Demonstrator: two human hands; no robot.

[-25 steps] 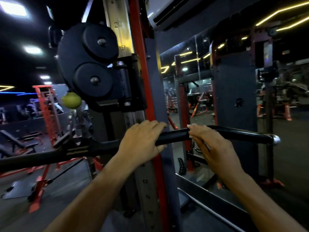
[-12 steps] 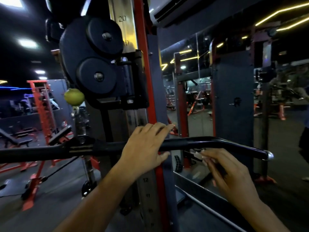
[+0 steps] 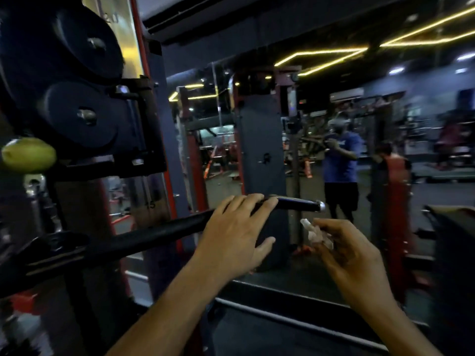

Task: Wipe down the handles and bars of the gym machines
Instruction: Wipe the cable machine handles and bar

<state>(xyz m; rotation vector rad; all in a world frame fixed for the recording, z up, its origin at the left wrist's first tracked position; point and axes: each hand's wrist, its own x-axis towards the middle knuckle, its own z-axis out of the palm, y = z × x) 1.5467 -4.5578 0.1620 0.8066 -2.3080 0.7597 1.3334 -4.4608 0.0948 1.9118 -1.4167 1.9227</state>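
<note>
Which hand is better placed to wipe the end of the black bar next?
Right. The right hand holds the white wipe just below the bar end, while the left hand rests on the bar, steadying it.

Long black bar (image 3: 159, 233), running from lower left up toward centre-right of the frame, tilted (silver cap at its right end). Small crumpled whitish wipe (image 3: 314, 233), just below that end, right of centre.
</note>
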